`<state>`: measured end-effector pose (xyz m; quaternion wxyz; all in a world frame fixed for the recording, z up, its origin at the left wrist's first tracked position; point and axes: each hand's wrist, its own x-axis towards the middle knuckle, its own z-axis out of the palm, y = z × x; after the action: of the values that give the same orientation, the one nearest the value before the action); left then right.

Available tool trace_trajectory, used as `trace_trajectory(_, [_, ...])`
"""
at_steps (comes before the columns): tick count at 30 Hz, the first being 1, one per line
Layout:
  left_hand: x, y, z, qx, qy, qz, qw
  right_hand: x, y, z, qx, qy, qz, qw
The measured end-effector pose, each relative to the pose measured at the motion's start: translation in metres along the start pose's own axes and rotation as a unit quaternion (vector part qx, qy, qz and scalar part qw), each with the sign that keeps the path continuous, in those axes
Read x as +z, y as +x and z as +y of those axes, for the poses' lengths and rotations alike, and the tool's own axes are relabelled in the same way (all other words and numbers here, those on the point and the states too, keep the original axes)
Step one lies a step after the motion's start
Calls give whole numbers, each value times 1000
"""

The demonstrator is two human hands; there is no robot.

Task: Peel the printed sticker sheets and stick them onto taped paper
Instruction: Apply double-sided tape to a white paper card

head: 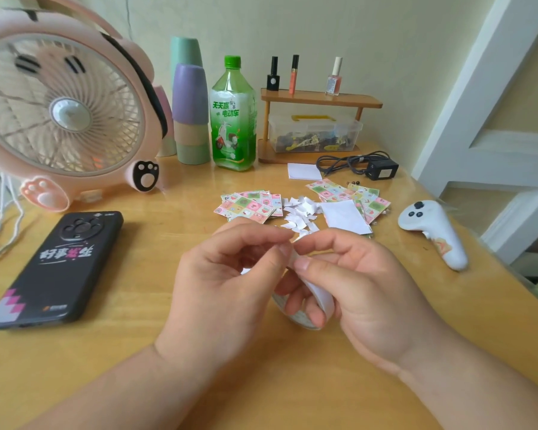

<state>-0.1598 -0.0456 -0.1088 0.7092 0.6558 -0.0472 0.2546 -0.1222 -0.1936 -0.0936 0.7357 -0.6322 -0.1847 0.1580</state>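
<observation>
My left hand [230,274] and my right hand [351,274] meet above the wooden table [137,336] and pinch a white strip [319,294] between thumbs and forefingers. The strip curls down through my right fingers to what looks like a tape roll [302,318], mostly hidden under the hand. Behind the hands lie a stack of printed sticker sheets [249,206], a heap of torn white backing scraps [300,214], a white paper piece [345,217] and more sticker sheets [354,193].
A black phone [56,268] lies at left in front of a pink fan [62,113]. Stacked cups [190,113], a green bottle [233,119], a wooden shelf [320,100] with a plastic box stand behind. A charger [381,170] and white controller [432,231] lie at right.
</observation>
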Motion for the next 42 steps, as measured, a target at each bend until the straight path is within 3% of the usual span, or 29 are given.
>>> trace_trajectory(4, [-4, 3, -3, -6, 16, 6, 1000, 1, 1, 3, 5, 2, 13, 1000])
trace_trajectory(12, [-5, 4, -7, -121, -26, -19, 992, 4, 2, 6, -18, 13, 31, 999])
trace_trajectory(21, [3, 4, -4, -193, -192, -53, 961, 5, 1, 7, 2, 36, 38, 999])
trace_trajectory(30, [7, 0, -4, -199, -247, -115, 942, 4, -2, 4, -5, 47, 47, 998])
trace_trajectory(42, [8, -1, 4, -240, -259, -86, 932, 2, -1, 6, -15, 35, 17, 999])
